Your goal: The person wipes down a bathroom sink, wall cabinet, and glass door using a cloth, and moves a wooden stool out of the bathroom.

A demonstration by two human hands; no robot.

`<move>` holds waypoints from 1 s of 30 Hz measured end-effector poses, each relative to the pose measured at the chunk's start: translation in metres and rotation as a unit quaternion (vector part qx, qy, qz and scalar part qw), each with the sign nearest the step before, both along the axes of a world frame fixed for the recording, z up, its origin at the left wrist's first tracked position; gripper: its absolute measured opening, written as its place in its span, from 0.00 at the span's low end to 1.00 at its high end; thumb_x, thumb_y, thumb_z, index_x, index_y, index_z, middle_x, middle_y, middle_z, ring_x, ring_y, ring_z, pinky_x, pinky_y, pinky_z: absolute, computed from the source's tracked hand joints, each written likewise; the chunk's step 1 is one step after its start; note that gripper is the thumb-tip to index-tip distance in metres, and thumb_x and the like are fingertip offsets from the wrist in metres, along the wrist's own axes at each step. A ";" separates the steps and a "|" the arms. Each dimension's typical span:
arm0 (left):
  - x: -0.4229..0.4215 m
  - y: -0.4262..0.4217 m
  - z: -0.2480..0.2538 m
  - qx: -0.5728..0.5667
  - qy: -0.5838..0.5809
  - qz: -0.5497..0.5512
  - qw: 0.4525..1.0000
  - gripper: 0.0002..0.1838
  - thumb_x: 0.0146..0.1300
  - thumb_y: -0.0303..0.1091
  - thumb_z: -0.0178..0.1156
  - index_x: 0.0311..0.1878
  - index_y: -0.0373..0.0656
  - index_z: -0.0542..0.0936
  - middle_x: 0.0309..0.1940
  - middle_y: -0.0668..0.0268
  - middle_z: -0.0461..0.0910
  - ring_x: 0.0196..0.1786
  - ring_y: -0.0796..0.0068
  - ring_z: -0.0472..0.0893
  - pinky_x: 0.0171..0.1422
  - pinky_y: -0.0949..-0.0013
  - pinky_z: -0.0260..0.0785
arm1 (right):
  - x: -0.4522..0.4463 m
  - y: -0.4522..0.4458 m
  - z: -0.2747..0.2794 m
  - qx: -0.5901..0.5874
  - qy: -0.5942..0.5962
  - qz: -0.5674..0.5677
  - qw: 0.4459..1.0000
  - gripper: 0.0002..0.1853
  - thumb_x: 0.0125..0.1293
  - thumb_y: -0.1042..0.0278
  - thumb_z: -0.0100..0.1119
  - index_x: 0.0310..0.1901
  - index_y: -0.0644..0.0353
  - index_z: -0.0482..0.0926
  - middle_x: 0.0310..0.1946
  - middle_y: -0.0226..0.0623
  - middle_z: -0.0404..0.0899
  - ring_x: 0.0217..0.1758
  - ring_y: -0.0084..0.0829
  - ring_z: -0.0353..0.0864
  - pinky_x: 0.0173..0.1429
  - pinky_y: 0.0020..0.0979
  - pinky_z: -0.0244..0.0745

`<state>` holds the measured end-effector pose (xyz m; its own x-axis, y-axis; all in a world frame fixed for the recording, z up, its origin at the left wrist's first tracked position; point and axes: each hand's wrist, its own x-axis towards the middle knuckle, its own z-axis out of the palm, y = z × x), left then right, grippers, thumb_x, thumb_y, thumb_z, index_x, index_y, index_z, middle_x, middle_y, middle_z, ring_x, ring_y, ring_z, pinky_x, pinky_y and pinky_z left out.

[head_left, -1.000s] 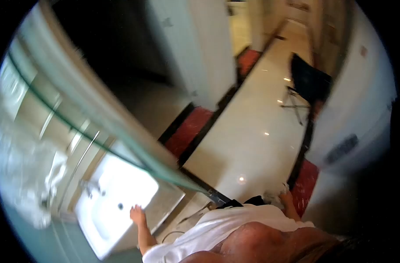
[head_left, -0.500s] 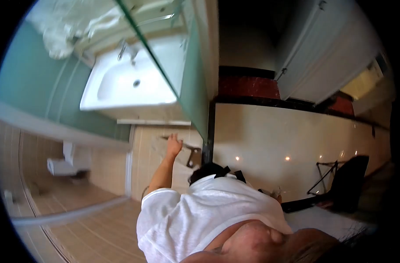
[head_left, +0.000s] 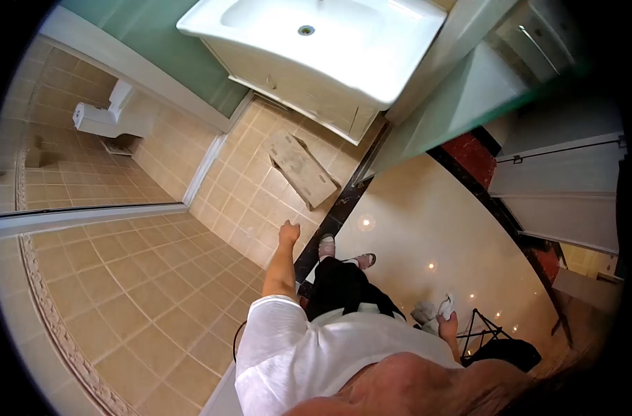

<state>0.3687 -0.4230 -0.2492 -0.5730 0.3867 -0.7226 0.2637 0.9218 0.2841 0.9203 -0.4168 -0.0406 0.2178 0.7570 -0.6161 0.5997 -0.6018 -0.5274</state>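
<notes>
My left hand [head_left: 288, 233] hangs over the tiled floor, its fingers loosely apart and nothing visible in it. Just beyond it, a worn low stool [head_left: 302, 168] stands on the tiles, with a gap between it and the hand. Down by my right side, my right hand [head_left: 448, 326] is closed on a crumpled white and grey cloth [head_left: 446, 306]. My fingers partly hide where the cloth is gripped.
A white washbasin [head_left: 371, 52] on a cabinet [head_left: 288, 83] stands ahead. A glass door [head_left: 441, 132] juts out to the right of it. Dark stone edging [head_left: 337, 208] divides tiles from glossy floor. A toilet [head_left: 98, 119] is at left, a black folding chair [head_left: 503, 353] at right.
The view has tilted down and turned. The stool, earlier blurred beside my left hand, now stands apart from it. The cloth in my right hand shows more clearly.
</notes>
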 end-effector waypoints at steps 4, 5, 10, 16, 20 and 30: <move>-0.004 0.013 -0.054 0.039 -0.023 0.030 0.999 0.33 0.56 0.47 0.48 0.59 0.31 0.62 0.53 0.39 0.67 0.57 0.45 0.67 0.62 0.56 0.59 | -0.036 -0.014 0.015 -0.115 -0.077 0.057 0.989 0.22 0.47 0.65 0.60 0.45 0.64 0.72 0.37 0.47 0.78 0.42 0.42 0.76 0.46 0.35 0.69; -0.005 0.024 -0.051 0.069 -0.035 0.064 0.995 0.33 0.57 0.47 0.48 0.58 0.30 0.62 0.53 0.38 0.66 0.57 0.44 0.66 0.62 0.57 0.58 | -0.024 -0.028 0.005 -0.123 -0.082 0.058 0.987 0.22 0.47 0.65 0.60 0.45 0.64 0.72 0.37 0.47 0.78 0.42 0.42 0.76 0.46 0.35 0.69; -0.014 0.061 -0.124 0.164 -0.049 0.165 0.971 0.33 0.59 0.49 0.46 0.58 0.28 0.62 0.54 0.36 0.64 0.58 0.44 0.66 0.61 0.59 0.58 | -0.039 -0.057 0.025 -0.173 -0.157 0.084 0.969 0.21 0.50 0.64 0.60 0.43 0.70 0.70 0.35 0.49 0.75 0.39 0.43 0.74 0.41 0.40 0.68; -0.021 0.101 -0.132 0.315 -0.168 0.394 0.847 0.28 0.66 0.47 0.36 0.55 0.29 0.65 0.51 0.49 0.71 0.54 0.56 0.69 0.60 0.65 0.58 | 0.037 -0.113 -0.009 -0.173 -0.229 0.121 0.950 0.25 0.47 0.65 0.62 0.47 0.69 0.70 0.40 0.51 0.76 0.43 0.44 0.75 0.44 0.41 0.68; -0.020 0.116 -0.137 0.343 -0.264 0.535 0.725 0.30 0.66 0.50 0.36 0.56 0.30 0.65 0.55 0.53 0.68 0.56 0.60 0.68 0.62 0.63 0.57 | 0.025 -0.115 0.001 -0.182 -0.243 0.097 0.948 0.27 0.45 0.67 0.63 0.49 0.68 0.70 0.41 0.48 0.76 0.45 0.41 0.75 0.47 0.39 0.68; 0.003 0.099 -0.110 0.246 0.020 0.460 0.853 0.31 0.66 0.50 0.35 0.46 0.26 0.72 0.43 0.42 0.74 0.47 0.46 0.72 0.54 0.57 0.62 | 0.072 -0.120 -0.019 -0.110 -0.235 0.063 0.964 0.24 0.47 0.72 0.59 0.50 0.64 0.71 0.43 0.41 0.76 0.46 0.34 0.74 0.51 0.34 0.67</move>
<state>0.3721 -0.3242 -0.3591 -0.8177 0.0117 -0.5755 -0.4881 0.5160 0.7039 0.9925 -0.5372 -0.0599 0.4265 0.6580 -0.6206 0.8166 -0.5751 -0.0486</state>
